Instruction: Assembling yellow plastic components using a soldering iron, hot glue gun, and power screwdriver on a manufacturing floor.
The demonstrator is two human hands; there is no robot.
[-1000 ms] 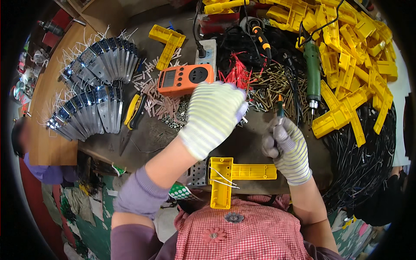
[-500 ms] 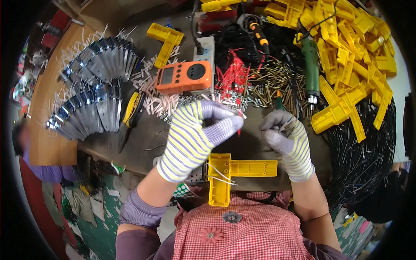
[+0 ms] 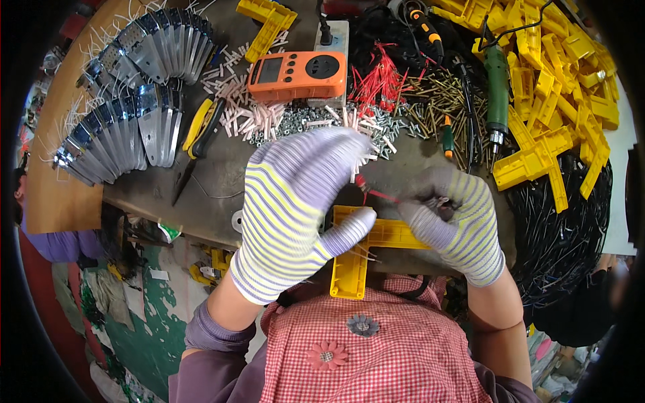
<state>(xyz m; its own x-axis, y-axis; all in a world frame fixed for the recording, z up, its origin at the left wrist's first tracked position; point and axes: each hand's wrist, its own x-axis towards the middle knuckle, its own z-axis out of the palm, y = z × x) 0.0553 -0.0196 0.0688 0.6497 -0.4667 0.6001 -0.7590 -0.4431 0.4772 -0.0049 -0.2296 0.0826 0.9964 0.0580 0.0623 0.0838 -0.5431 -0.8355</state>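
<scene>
1. The desk [image 3: 228, 168] is the broadest thing here; with screws [image 3: 386, 127] and pale tubes [image 3: 255, 114] heaped so near, I'd work over the bare patch, where a dropped bit would show.
2. The left hand [image 3: 292, 208] is open above the yellow T-shaped housing [image 3: 349, 275], thumb well apart from the fingers (they're blurred from where I stand, so contact is hard to judge); I'd close finger and thumb squarely, without snatching.
3. The right hand [image 3: 463, 221] seems to pinch one end of the red lead [image 3: 379, 193]; a light, steady pinch suits it; the dark glint inside that grip I can't make out.
4. The housing lies near the desk's front edge, partly under the left thumb; best not to nudge it.
5. The lead spans the gap between both hands, its thicker end just beside the left fingers; leave some slack, since a tug could strain something so thin.
6. Wire ends [image 3: 366, 252] poke from the housing; keep cuffs clear of them.
</scene>
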